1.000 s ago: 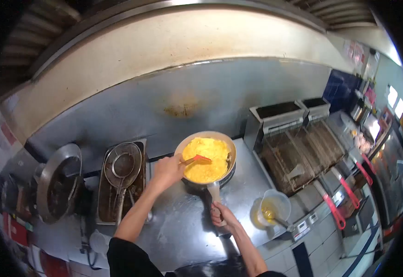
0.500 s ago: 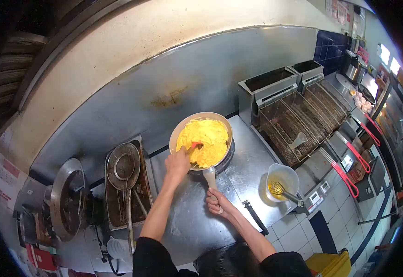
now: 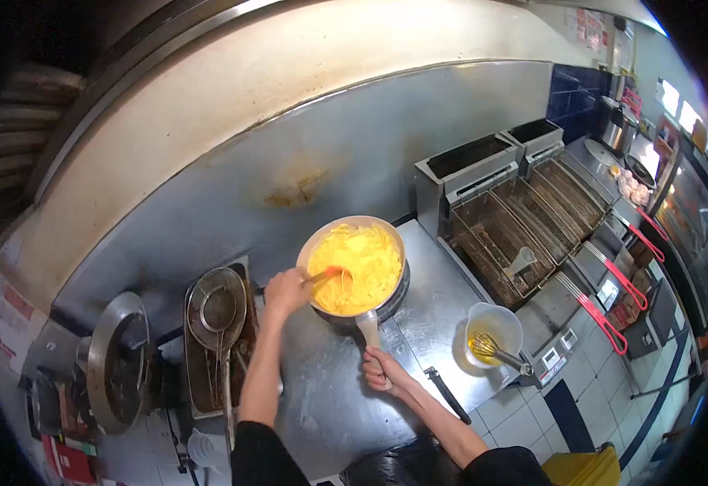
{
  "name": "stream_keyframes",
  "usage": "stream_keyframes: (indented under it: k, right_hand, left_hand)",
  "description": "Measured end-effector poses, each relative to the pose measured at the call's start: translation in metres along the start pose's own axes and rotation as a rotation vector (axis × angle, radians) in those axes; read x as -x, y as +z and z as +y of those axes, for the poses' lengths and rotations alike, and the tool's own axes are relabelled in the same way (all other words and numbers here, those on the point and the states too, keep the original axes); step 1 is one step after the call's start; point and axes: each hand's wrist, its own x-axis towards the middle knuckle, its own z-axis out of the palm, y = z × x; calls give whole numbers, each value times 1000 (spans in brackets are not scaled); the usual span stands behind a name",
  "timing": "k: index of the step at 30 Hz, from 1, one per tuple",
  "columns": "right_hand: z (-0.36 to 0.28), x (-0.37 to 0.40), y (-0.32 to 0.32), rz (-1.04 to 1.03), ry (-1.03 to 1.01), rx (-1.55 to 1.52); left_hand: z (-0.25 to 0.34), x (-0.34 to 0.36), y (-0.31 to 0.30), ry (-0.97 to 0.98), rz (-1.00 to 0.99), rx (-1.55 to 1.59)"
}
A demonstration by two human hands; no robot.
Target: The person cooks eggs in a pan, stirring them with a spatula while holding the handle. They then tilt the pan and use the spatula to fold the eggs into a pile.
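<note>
A light-rimmed frying pan (image 3: 316, 246) sits over a round dark burner on the steel counter, full of yellow scrambled egg (image 3: 363, 259). My right hand (image 3: 386, 371) is wrapped around the pan's beige handle (image 3: 368, 330). At the pan's left rim, my left hand (image 3: 287, 292) is closed on a spatula (image 3: 320, 277) with a reddish-orange part; its working end is in the egg and partly hidden. A translucent jug (image 3: 509, 322) to the right contains yellow liquid and a whisk (image 3: 487, 347) leaning on its rim.
Deep fryers with wire baskets (image 3: 500, 235) and red handles (image 3: 613, 332) stand right. Left are strainers (image 3: 218, 300) over an oily tray and a large steel pan (image 3: 119, 364). A black handle (image 3: 447, 395) lies near the counter's front edge.
My left hand has moved left and slightly down with the spatula, showing more of it. My right hand keeps hold of the pan handle. The view has tilted slightly.
</note>
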Motion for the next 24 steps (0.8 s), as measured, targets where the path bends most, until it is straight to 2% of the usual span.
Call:
stream_keyframes:
  k: [2, 4, 5, 9, 11, 14, 16, 19, 22, 24]
  right_hand:
    - [0, 6, 11, 23, 5, 24]
    - [-13, 11, 16, 53, -25, 48]
    - [-17, 15, 12, 31, -3, 58]
    - [-23, 16, 7, -8, 22, 37]
    - [-14, 9, 2, -1, 34, 35]
    - [-4, 4, 6, 63, 7, 60]
    - [-12, 17, 13, 48, 20, 55]
    - [-29, 22, 10, 28, 25, 46]
    - [-16, 12, -8, -11, 86, 44]
    - [-12, 5, -6, 57, 37, 63]
  left_hand:
    - [-1, -7, 35, -41, 68, 72]
    - [19, 1, 37, 26, -82, 251]
    - [21, 9, 31, 109, -54, 237]
    - [5, 13, -10, 157, -163, 67]
    - [-6, 1, -14, 77, -135, 9]
    - [9, -12, 22, -19, -63, 69]
    - [16, 5, 27, 67, -69, 130]
    - [14, 20, -8, 170, -106, 117]
    - [7, 20, -19, 67, -134, -9]
    - [17, 4, 4, -50, -42, 48]
